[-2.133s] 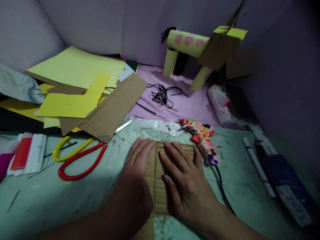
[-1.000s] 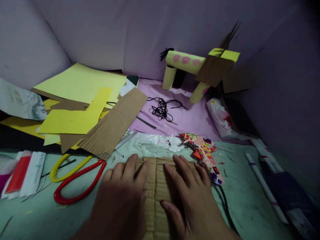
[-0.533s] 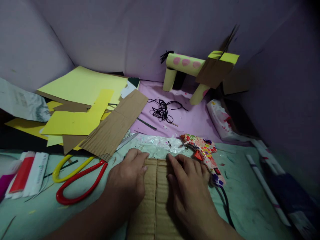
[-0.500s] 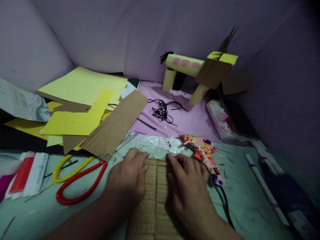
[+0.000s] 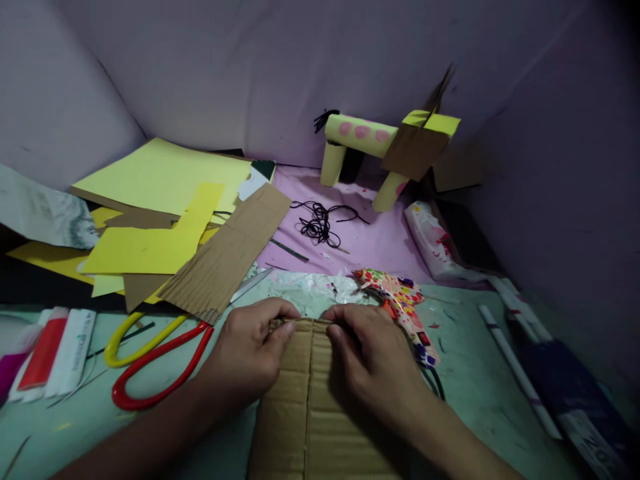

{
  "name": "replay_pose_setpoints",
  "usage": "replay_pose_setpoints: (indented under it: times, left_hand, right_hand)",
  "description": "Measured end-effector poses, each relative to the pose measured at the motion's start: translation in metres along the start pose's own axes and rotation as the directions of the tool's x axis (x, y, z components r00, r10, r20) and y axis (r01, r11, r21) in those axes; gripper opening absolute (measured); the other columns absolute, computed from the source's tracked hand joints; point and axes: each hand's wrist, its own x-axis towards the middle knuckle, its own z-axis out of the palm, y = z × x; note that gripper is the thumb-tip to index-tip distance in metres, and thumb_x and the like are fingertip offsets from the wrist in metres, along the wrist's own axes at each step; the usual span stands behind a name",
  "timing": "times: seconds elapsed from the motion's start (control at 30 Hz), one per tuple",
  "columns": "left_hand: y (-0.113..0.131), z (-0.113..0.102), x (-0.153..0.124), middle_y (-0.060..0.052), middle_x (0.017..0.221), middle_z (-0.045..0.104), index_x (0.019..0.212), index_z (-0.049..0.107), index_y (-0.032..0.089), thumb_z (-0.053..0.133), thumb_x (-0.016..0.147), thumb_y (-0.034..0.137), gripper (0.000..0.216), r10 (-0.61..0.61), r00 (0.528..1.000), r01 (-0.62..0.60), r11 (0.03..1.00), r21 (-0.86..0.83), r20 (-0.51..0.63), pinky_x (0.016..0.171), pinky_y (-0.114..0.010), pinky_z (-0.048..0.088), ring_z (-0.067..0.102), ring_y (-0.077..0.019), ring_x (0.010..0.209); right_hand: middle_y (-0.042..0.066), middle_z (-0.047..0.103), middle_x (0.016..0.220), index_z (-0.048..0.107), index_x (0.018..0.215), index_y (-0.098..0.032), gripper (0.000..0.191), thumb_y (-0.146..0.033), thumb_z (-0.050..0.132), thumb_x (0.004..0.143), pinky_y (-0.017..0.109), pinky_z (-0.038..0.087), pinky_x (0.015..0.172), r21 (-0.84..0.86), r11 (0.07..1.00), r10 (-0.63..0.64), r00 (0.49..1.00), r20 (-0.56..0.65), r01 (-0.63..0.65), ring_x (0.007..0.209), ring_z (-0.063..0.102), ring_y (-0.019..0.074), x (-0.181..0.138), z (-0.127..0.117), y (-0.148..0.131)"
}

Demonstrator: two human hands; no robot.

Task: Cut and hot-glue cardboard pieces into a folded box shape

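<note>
Stained pale-green work surface (image 5: 465,373) ran into lilac walls. Lower center, left hand (image 5: 249,352) and right hand (image 5: 373,357) pinched the far edge of a ribbed brown corrugated cardboard sheet (image 5: 310,413). Red-and-yellow scissors (image 5: 150,353) lay left.

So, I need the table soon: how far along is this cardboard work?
Done: a yellow tube animal with pink spots stands at the back. In hand: the left hand and right hand pinch the far edge of the creased cardboard sheet, which lies flat. Left: the sheet is not folded up yet; the glue gun and scissors lie unheld beside.
</note>
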Motion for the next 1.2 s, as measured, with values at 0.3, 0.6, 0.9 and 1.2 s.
replay_pose_setpoints:
  times: [0.3, 0.6, 0.9, 1.2]
  left_hand:
    - [0.0011, 0.0018, 0.0021, 0.002, 0.075, 0.070, 0.082, 0.067, 0.019, 0.052, 0.077, 0.025, 0.016, -0.051, 0.999, 0.052, 0.981, -0.188, 0.010, 0.065, -0.023, 0.050, 0.063, -0.0145, 0.070]
    - [-0.0008, -0.0001, 0.0092, 0.001, 0.080, 0.071, 0.081, 0.068, 0.021, 0.053, 0.077, 0.030, 0.018, -0.095, 0.985, 0.114, 0.985, -0.128, 0.144, 0.071, -0.025, 0.047, 0.063, -0.0167, 0.078]
    - [-0.0040, 0.0033, 0.0061, 0.002, 0.068, 0.063, 0.074, 0.063, 0.020, 0.050, 0.078, 0.029, 0.016, -0.060, 0.990, 0.069, 0.995, -0.073, 0.126, 0.063, -0.025, 0.041, 0.057, -0.0147, 0.068]
    - [0.0001, 0.0043, 0.0082, 0.002, 0.065, 0.060, 0.070, 0.062, 0.018, 0.049, 0.078, 0.028, 0.018, -0.030, 0.992, 0.046, 0.990, -0.130, 0.122, 0.061, -0.024, 0.040, 0.054, -0.0139, 0.065]
  right_hand:
    - [0.003, 0.069, 0.082, 0.063, 0.085, -0.021, 0.016, -0.018, 0.047, 0.083, 0.036, 0.044, 0.072, 0.141, 0.990, 0.016, 0.995, -0.096, -0.002, 0.078, 0.061, 0.0211, -0.0034, 0.0060, 0.0064]
    - [0.002, 0.071, 0.079, 0.067, 0.082, -0.020, 0.017, -0.018, 0.051, 0.081, 0.037, 0.040, 0.074, 0.139, 0.989, 0.053, 0.999, -0.004, -0.052, 0.076, 0.060, 0.0207, 0.0003, 0.0056, 0.0068]
    - [0.003, 0.066, 0.065, 0.064, 0.069, -0.018, 0.023, -0.020, 0.047, 0.083, 0.035, 0.036, 0.068, 0.108, 0.991, 0.074, 0.997, 0.014, -0.075, 0.065, 0.057, 0.0195, 0.0030, 0.0086, 0.0058]
    - [0.002, 0.063, 0.059, 0.061, 0.063, -0.019, 0.023, -0.020, 0.047, 0.082, 0.032, 0.038, 0.062, 0.126, 0.988, 0.094, 0.996, 0.001, -0.093, 0.061, 0.055, 0.0187, 0.0056, 0.0103, 0.0037]
